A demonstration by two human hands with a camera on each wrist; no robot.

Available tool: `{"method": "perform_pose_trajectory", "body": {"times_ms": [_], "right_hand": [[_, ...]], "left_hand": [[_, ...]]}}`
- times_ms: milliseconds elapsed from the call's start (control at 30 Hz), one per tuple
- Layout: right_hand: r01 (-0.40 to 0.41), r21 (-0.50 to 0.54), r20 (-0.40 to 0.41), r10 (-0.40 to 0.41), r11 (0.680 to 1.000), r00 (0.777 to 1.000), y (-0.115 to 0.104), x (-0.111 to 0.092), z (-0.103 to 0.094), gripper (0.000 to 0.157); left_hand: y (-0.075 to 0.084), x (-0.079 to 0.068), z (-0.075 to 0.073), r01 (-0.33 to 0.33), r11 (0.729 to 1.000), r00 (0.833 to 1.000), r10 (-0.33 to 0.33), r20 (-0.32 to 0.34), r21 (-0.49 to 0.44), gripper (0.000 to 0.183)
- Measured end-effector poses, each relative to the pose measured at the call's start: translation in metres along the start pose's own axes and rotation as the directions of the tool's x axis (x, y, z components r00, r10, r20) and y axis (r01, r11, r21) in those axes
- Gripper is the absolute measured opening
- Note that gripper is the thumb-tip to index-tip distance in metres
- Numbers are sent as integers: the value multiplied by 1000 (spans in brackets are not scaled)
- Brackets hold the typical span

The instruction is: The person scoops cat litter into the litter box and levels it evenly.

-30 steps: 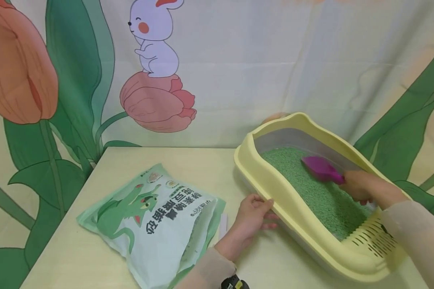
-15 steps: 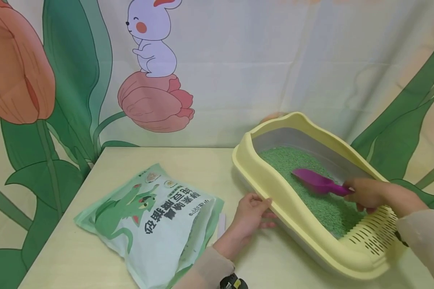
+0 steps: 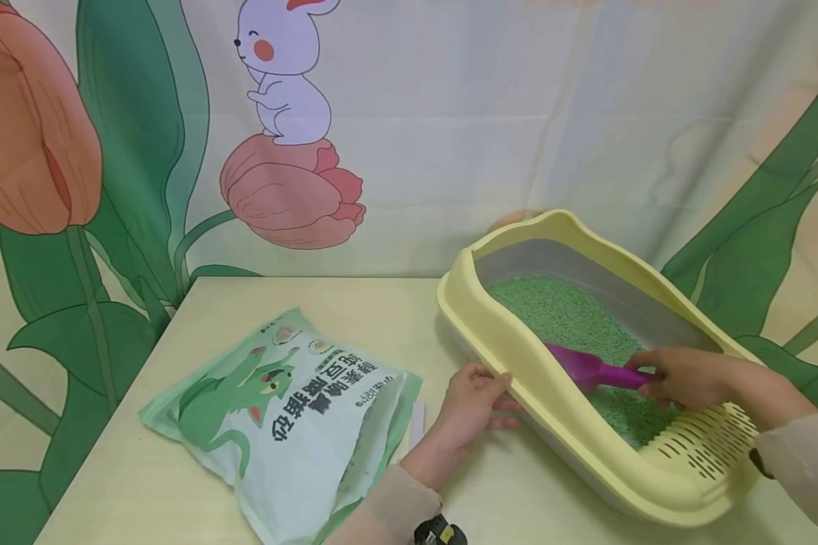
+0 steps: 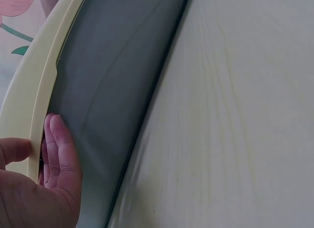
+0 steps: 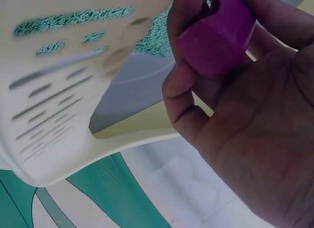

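Note:
A litter box with a yellow rim and grey base stands at the right of the table, with green pellet litter spread inside. My right hand grips the handle of a purple scoop, whose blade lies at the litter by the near wall, its tip hidden behind the rim. In the right wrist view, curled fingers surround the scoop's handle end. With the thumb on top of the rim and the fingers beneath it, my left hand holds the near side of the box; the left wrist view shows this pinch.
A white and green litter bag with a cat picture lies on the left of the table. A slim white strip sits beside it. The box's slotted step is at its right end. A printed curtain hangs behind.
My right hand has drawn the scoop from the far side of the litter toward the near wall. The left hand stays on the rim, and the box looks still.

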State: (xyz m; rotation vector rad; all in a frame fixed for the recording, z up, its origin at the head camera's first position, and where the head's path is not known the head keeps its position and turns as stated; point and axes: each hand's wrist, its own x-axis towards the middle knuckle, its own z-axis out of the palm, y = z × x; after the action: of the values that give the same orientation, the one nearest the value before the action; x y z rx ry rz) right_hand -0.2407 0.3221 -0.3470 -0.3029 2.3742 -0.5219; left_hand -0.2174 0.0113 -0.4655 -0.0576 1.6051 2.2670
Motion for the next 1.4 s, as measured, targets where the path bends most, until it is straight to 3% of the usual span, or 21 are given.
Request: {"method": "perform_pose_trajectory", "body": {"times_ms": [100,333,600,833,1033,1200,1400], "right_hand": [[8,-22,8,-8,1000,1000,-2,-1,2,39],[55,-223,-53,-68,973,996,-2,1,0,38],[25,-293,-132,-66,956,989,1,-2,-1,35],[-4,-303,-170,-50,953,984,4,-2,2,23],[-65,-330,-263,-25,942,964,8,0,5,19],[-140,-300,-346,30,944,938,12,2,9,24],[-220,-272,-360,113,937,926,9,6,11,34]], "left_hand": [[0,0,0,0,1000,1000,0,1,-3,28],[1,0,-2,-4,1000,1000,4,1,-8,28],[-1,-1,-3,-3,1000,1000,3,3,-6,28],[-2,-2,-4,-1,1000,1000,1,8,-2,29],[-3,-2,-4,3,1000,1000,-3,16,1,29],[-4,-1,-3,9,1000,1000,-9,10,2,29],[-5,-1,-3,14,1000,1000,-14,7,-1,29]]}}
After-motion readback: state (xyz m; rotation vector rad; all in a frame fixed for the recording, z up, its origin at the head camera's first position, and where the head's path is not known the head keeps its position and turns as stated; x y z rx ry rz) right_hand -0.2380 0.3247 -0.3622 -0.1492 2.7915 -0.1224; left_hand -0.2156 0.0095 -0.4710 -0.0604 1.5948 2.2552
